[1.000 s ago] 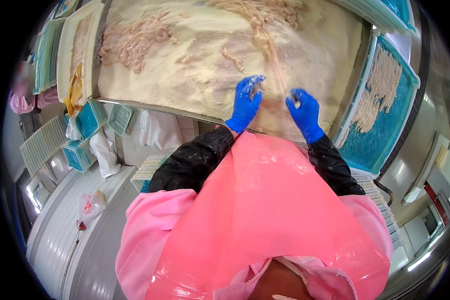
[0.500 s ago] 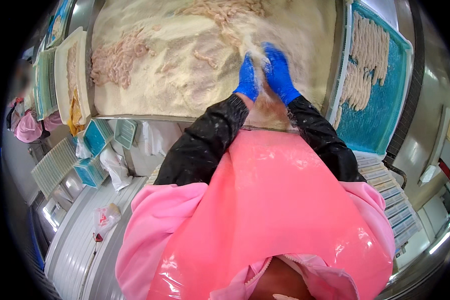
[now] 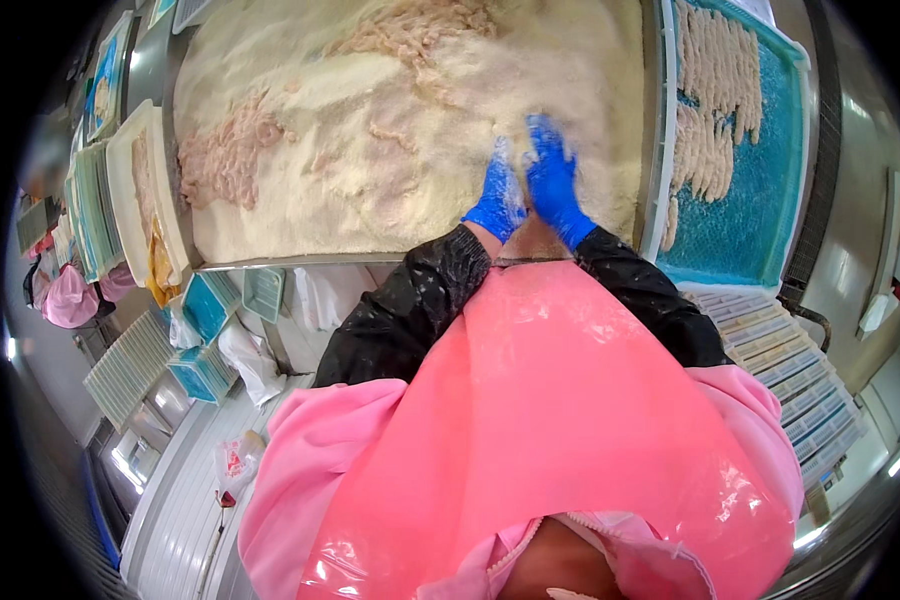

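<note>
A wide metal trough (image 3: 653, 120) holds pale breading crumbs (image 3: 340, 215) with strips of raw pink meat among them. Both my hands, in blue gloves, are at the trough's near side, right of its middle. My left hand (image 3: 498, 192) lies low on the crumbs, fingers stretched forward and dusted with crumbs. Close beside it, my right hand (image 3: 556, 185) rests with its fingers apart. Neither hand shows a meat strip in it. One pile of raw meat strips (image 3: 232, 155) lies at the left, another meat pile (image 3: 420, 30) at the far middle.
At the right stands a blue-lined tray (image 3: 735, 235) with rows of coated strips (image 3: 722, 75). A white bin (image 3: 120, 195) with meat adjoins the trough's left side. Stacked crates (image 3: 795, 380) are at the lower right; small blue baskets (image 3: 210, 300) sit at the left.
The view has shifted somewhat. The crumbs that were blurred and flying between my hands have settled, and my hands lie lower on the bed, fingers on the crumbs.
</note>
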Demonstrator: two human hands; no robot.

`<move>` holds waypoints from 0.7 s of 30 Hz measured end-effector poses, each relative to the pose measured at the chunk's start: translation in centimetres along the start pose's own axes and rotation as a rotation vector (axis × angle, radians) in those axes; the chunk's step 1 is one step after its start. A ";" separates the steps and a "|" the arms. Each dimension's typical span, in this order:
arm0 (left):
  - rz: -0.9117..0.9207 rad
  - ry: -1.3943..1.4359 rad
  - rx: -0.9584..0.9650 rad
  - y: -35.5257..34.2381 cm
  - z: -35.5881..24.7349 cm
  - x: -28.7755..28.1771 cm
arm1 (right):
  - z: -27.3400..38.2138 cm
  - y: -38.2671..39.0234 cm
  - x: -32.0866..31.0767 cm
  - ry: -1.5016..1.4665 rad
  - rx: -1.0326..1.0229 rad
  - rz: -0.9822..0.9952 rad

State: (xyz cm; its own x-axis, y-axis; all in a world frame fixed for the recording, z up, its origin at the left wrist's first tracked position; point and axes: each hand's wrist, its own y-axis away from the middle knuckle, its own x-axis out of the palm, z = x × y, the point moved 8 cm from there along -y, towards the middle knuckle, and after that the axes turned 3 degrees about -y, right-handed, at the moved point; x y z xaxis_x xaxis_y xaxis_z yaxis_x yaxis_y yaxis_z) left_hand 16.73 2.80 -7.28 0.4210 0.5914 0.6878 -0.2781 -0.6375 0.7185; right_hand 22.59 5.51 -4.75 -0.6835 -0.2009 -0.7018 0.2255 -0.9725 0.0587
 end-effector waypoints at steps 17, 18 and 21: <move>-0.049 -0.596 0.079 0.8 -3.2 -3.9 | -5.7 0.3 -22.2 -1.089 0.634 0.005; -0.107 -0.600 0.073 0.9 -3.2 -4.0 | -7.1 0.1 -26.0 -0.986 0.649 -0.099; -0.177 -0.678 0.056 1.2 -3.3 -3.3 | -11.5 -3.9 -35.9 -0.602 0.490 -0.213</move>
State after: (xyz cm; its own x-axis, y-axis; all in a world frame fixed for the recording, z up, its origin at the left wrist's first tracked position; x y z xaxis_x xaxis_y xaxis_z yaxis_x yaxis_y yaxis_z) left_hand 12.16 1.72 -8.30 0.9063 0.2622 0.3316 -0.1186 -0.5952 0.7948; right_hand 54.23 17.82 12.00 -0.9660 0.1012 -0.2379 -0.1865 -0.9101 0.3700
